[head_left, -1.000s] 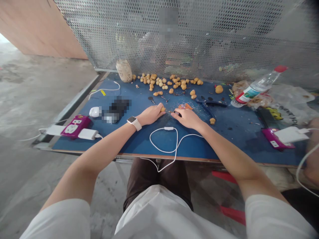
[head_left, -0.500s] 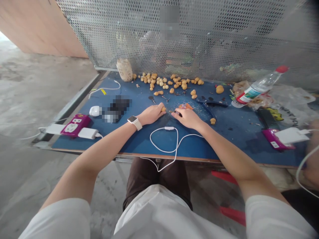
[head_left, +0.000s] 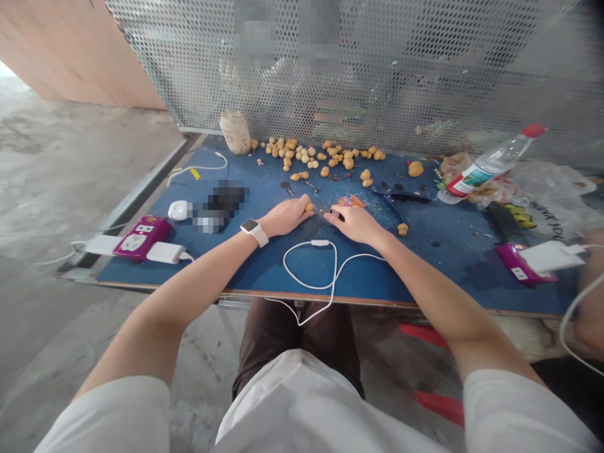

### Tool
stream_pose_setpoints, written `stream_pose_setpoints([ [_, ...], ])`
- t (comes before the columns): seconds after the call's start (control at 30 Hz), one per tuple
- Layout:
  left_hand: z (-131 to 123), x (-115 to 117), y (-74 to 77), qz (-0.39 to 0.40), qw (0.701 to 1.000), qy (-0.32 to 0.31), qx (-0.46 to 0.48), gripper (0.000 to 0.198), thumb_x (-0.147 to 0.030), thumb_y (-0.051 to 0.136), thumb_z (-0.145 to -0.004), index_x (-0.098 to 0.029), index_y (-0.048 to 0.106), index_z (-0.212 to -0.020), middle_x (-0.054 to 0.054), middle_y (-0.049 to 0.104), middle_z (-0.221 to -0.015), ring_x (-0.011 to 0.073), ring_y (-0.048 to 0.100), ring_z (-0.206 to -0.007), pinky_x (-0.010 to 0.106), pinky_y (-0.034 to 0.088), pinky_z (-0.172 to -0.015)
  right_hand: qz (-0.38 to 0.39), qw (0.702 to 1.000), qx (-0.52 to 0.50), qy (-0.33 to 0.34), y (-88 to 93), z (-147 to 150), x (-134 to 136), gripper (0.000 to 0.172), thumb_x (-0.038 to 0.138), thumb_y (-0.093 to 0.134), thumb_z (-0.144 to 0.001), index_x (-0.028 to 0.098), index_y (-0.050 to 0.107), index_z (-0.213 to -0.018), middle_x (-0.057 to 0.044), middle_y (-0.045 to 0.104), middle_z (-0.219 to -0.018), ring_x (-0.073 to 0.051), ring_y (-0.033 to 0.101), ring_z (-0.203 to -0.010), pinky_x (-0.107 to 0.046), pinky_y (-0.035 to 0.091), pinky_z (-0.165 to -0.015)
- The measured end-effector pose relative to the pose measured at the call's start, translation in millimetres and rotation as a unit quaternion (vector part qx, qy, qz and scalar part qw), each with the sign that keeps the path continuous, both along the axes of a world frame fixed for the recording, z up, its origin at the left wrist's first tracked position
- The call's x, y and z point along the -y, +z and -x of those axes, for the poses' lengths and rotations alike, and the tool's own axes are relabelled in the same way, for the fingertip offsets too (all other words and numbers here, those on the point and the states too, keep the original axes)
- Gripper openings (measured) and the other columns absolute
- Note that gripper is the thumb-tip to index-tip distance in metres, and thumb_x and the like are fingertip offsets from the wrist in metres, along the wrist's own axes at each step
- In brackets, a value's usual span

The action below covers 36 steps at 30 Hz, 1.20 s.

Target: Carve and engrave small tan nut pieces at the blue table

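My left hand (head_left: pixel 291 215), with a white-strapped watch on its wrist, is closed around a small tan gourd (head_left: pixel 309 206) near the middle of the blue table. Facing it from the right, my right hand (head_left: pixel 352 221) grips a dark-handled tool (head_left: pixel 336 215). Its thin metal tip points left at the gourd; whether the two touch is too small to tell. Just behind my right hand lies a crumpled orange wrapper (head_left: pixel 352 201), with pale crumbs scattered beside it. Several more small gourds (head_left: pixel 306 154) are strewn along the back of the table.
A white cord (head_left: pixel 309 286) loops before my hands and hangs over the edge. Purple power strips (head_left: pixel 141 238) with chargers sit left and right. At the right stand a bottle (head_left: pixel 491 167) and plastic bags. A jar (head_left: pixel 235 132) is at the back left, before a perforated metal panel (head_left: pixel 353 94).
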<state>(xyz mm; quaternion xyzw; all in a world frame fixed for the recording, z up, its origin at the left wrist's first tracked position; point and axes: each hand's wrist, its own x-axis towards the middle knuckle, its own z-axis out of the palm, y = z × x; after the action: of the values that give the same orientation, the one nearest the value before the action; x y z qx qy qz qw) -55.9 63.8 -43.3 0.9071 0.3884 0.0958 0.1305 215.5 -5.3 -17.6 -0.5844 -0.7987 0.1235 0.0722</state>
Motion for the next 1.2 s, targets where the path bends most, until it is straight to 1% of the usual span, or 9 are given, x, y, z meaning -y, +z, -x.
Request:
stream_pose_setpoints([
  [0.2, 0.5, -1.6, -1.0, 0.0, 1.0, -0.004, -0.001, 0.014, -0.038, 0.056, -0.133, -0.024, 0.058, -0.132, 0.023, 0.092, -0.13, 0.0369, 0.092, -0.119, 0.043, 0.067, -0.102, 0.001, 1.0, -0.006, 0.005, 0.4, -1.2, -0.5, 0.044, 0.057, 0.053, -0.134, 0.025, 0.079, -0.117, -0.015, 0.094, -0.117, -0.037, 0.086, -0.11, -0.038, 0.048, -0.088],
  [0.33, 0.0, -1.7, -1.1, -0.003, 1.0, -0.001, -0.007, 0.014, -0.037, 0.056, -0.133, -0.023, 0.058, -0.133, 0.023, 0.092, -0.13, 0.0366, 0.092, -0.119, 0.042, 0.067, -0.102, 0.007, 1.0, -0.002, 0.006, 1.4, -0.6, 0.1, 0.041, 0.053, 0.054, -0.133, 0.025, 0.079, -0.118, -0.015, 0.094, -0.116, -0.036, 0.086, -0.11, -0.038, 0.047, -0.086],
  [0.43, -0.7, -0.7, 0.4, -0.004, 1.0, 0.0, -0.011, 0.014, -0.037, 0.056, -0.134, -0.023, 0.058, -0.132, 0.023, 0.092, -0.131, 0.036, 0.092, -0.119, 0.041, 0.066, -0.102, 0.004, 1.0, -0.002, 0.009, 1.8, 0.1, 0.7, 0.042, 0.055, 0.054, -0.134, 0.025, 0.08, -0.119, -0.016, 0.094, -0.115, -0.036, 0.086, -0.111, -0.038, 0.046, -0.085],
  [0.6, -1.6, 0.8, 2.6, 0.003, 1.0, 0.004, -0.015, 0.014, -0.037, 0.057, -0.134, -0.023, 0.058, -0.132, 0.024, 0.092, -0.132, 0.0379, 0.092, -0.12, 0.043, 0.066, -0.103, 0.006, 1.0, -0.001, 0.003, 1.9, 0.6, 0.9, 0.043, 0.056, 0.053, -0.134, 0.025, 0.078, -0.117, -0.016, 0.094, -0.117, -0.037, 0.087, -0.112, -0.038, 0.046, -0.087],
  [0.9, 0.1, 0.0, -0.5, -0.002, 1.0, -0.006, 0.003, 0.016, -0.039, 0.054, -0.134, -0.023, 0.059, -0.132, 0.024, 0.092, -0.129, 0.0386, 0.092, -0.118, 0.045, 0.067, -0.103, 0.003, 1.0, -0.002, 0.006, -0.3, -1.0, -0.6, 0.044, 0.056, 0.052, -0.134, 0.025, 0.079, -0.118, -0.016, 0.094, -0.117, -0.037, 0.086, -0.112, -0.039, 0.046, -0.086],
  [1.03, -1.0, 1.0, 1.2, -0.002, 1.0, -0.003, -0.013, 0.016, -0.037, 0.053, -0.133, -0.022, 0.059, -0.134, 0.026, 0.092, -0.132, 0.0399, 0.092, -0.121, 0.046, 0.067, -0.103, 0.003, 1.0, -0.005, 0.006, -0.2, -1.3, -0.7, 0.043, 0.056, 0.052, -0.134, 0.025, 0.078, -0.117, -0.015, 0.094, -0.116, -0.036, 0.086, -0.111, -0.038, 0.046, -0.085],
  [1.2, -1.4, -0.2, -0.2, -0.002, 1.0, -0.004, -0.005, 0.013, -0.035, 0.055, -0.133, -0.023, 0.059, -0.133, 0.024, 0.092, -0.131, 0.0388, 0.091, -0.12, 0.045, 0.067, -0.103, 0.006, 1.0, -0.009, 0.008, 0.0, -1.3, -0.7, 0.044, 0.056, 0.052, -0.133, 0.025, 0.078, -0.116, -0.016, 0.094, -0.115, -0.036, 0.086, -0.109, -0.038, 0.047, -0.086],
])
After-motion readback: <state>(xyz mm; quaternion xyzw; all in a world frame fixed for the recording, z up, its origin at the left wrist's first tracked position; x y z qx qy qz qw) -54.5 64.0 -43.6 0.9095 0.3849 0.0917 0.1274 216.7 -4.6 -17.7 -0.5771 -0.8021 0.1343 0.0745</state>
